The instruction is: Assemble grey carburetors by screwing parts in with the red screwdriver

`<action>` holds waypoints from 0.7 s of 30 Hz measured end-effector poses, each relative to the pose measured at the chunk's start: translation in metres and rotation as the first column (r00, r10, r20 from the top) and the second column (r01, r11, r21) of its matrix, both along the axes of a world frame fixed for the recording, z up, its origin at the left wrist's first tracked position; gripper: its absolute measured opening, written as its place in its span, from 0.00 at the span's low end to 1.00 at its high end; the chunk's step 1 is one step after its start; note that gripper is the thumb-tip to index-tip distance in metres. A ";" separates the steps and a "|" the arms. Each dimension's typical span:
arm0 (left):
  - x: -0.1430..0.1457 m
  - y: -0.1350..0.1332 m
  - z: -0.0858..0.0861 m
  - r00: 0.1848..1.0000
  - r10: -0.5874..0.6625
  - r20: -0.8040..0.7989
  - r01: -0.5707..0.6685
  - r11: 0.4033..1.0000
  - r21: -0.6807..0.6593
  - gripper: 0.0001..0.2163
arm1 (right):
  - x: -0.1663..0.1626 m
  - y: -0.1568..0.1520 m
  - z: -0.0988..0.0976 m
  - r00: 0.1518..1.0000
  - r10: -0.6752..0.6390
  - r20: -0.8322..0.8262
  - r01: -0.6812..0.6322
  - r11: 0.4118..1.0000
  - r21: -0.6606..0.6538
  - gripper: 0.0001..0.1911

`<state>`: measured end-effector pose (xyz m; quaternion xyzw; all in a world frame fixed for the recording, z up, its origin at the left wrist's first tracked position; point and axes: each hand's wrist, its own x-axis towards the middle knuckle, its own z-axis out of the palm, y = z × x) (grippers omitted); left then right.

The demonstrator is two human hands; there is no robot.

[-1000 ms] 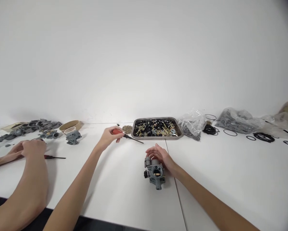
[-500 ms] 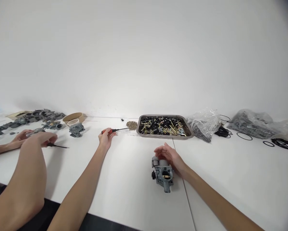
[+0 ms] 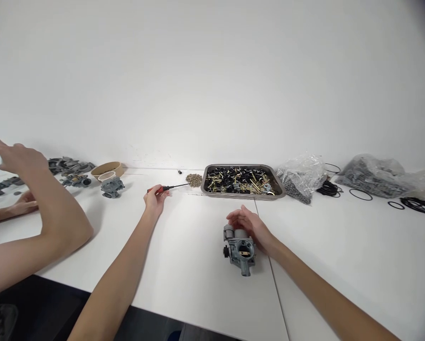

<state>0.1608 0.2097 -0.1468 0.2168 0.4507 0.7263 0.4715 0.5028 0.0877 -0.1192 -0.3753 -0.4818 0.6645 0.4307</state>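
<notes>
My left hand (image 3: 154,199) is closed around the red and black handle of a screwdriver (image 3: 166,188). The screwdriver's thin shaft points right, its tip at the edge of a heap of small brass-coloured screws (image 3: 194,180). My right hand (image 3: 249,226) is wrapped round the far right side of a grey metal carburetor (image 3: 241,251), its fingers partly hidden behind the body. The carburetor's round bore faces me, with a small brass-coloured piece inside, and a black knob sticks out on the left.
Behind the carburetor, a metal tray (image 3: 244,196) holds black and brass parts. Plastic bags (image 3: 301,175) and black rubber rings (image 3: 360,194) lie right. Another carburetor (image 3: 112,187) and a tan round container (image 3: 109,169) stand left. A co-worker's arm (image 3: 61,203) reaches over the table there.
The co-worker's near arm has swung up and left, and the screwdriver it held is out of sight. My hands keep their holds, while the view has shifted slightly.
</notes>
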 end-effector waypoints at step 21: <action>-0.005 0.001 0.001 0.993 0.107 -0.048 -0.109 0.993 -0.036 0.11 | 0.000 0.001 -0.004 1.000 0.006 0.013 -0.006 0.999 0.036 0.27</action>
